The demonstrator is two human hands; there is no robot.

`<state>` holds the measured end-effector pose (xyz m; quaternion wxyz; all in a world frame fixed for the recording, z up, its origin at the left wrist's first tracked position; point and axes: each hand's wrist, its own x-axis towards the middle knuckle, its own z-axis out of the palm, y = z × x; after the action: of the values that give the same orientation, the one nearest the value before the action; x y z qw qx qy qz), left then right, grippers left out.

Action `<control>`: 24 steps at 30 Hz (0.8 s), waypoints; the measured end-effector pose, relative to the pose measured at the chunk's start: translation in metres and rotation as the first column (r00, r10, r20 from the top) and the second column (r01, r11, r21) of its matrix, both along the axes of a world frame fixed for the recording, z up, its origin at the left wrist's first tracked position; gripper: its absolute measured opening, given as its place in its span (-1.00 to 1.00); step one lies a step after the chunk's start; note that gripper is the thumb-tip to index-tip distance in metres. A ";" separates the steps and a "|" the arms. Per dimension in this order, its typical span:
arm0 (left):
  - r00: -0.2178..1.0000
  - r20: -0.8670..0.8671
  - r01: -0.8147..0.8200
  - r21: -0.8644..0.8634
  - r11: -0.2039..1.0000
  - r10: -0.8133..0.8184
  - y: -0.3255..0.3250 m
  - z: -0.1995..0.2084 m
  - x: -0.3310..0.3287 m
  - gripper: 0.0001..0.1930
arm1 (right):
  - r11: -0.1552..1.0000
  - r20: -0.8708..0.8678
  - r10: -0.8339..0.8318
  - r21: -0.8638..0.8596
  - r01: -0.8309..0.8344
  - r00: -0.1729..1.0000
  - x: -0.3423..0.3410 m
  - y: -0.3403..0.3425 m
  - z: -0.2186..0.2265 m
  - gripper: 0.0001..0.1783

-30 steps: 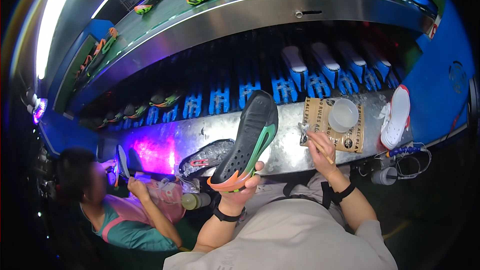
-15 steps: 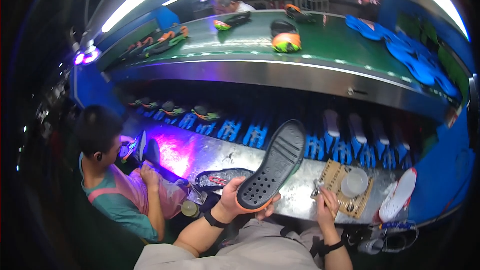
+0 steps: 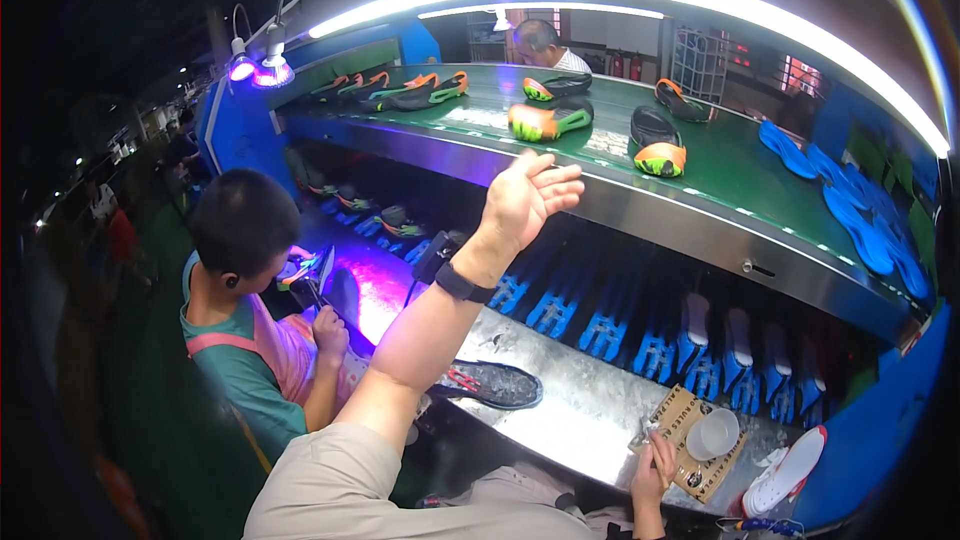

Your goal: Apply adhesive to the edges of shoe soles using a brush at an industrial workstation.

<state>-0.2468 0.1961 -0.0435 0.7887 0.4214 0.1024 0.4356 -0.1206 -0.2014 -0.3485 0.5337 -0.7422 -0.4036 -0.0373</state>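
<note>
The person wears a beige fabric shirt [image 3: 325, 485] with a wide short sleeve, pale greyish trousers [image 3: 515, 489], and on the left wrist [image 3: 488, 252] a snug black strap [image 3: 463, 284] bearing a boxy black module [image 3: 437, 257].

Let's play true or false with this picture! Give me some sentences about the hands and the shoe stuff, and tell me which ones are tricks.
1. The left hand is open and holds nothing. True.
2. The right hand is empty. False: the right hand holds a thin brush-like tool.
3. The clear tub stands on a piece of brown cardboard. True.
4. The flat insole shapes on the green belt are red. False: they are blue.
5. A white shoe with red edging lies to the right of the tub. True.
</note>
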 end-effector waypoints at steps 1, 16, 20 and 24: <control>0.991 -0.075 -0.095 0.183 0.979 0.110 0.003 -0.007 -0.002 -0.52 | 1.000 -0.009 -0.008 -0.015 0.008 1.000 0.000 0.000 0.001 -0.73; -0.492 -0.534 -0.028 0.799 0.600 0.688 0.303 0.043 -0.081 0.03 | 0.982 0.220 0.051 -0.190 -0.009 0.974 0.007 0.000 -0.011 -0.73; -0.472 -0.518 -0.005 0.811 0.585 0.714 0.346 0.038 -0.089 -0.16 | 0.966 0.235 0.091 -0.257 -0.029 0.968 0.008 -0.001 -0.003 -0.71; -0.393 -0.434 -0.027 0.887 0.461 0.811 0.354 0.034 -0.104 -0.49 | 0.968 0.249 0.107 -0.246 -0.044 0.963 0.007 0.004 0.003 -0.73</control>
<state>-0.3511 0.5504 -0.0093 -0.0046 0.6827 0.6734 0.2835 -0.1139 -0.1975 -0.3455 0.3841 -0.7735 -0.4999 -0.0649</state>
